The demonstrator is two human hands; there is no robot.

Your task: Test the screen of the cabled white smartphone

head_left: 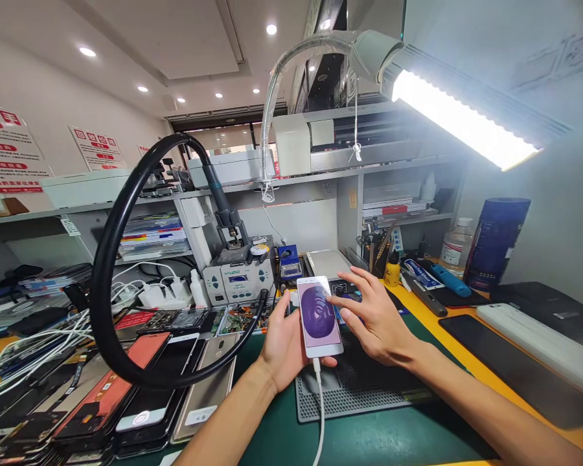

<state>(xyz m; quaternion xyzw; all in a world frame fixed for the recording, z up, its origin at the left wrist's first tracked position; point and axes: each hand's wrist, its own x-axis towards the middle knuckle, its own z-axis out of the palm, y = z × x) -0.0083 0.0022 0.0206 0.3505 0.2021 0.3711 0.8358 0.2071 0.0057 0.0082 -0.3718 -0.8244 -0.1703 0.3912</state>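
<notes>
A white smartphone (319, 317) rests in my left hand (284, 336), held upright and tilted toward me. Its lit screen shows a purple round pattern on a pale pink ground. From the phone's lower edge a white charging cable (321, 408) runs down toward me. My right hand (369, 317) hovers at the phone's right side with its fingers spread. The index fingertip is at the upper right of the screen; whether it touches the glass I cannot tell. Below both hands lies a grey perforated work mat (330, 391) on a green mat (267, 430).
A thick black hose (97, 285) loops up at the left from the soldering station (238, 281). Stacks of phones (140, 395) and parts fill the left side. A bright lamp (466, 120) hangs above right. A white power bank-like bar (539, 343) and yellow bottle (392, 270) stand right.
</notes>
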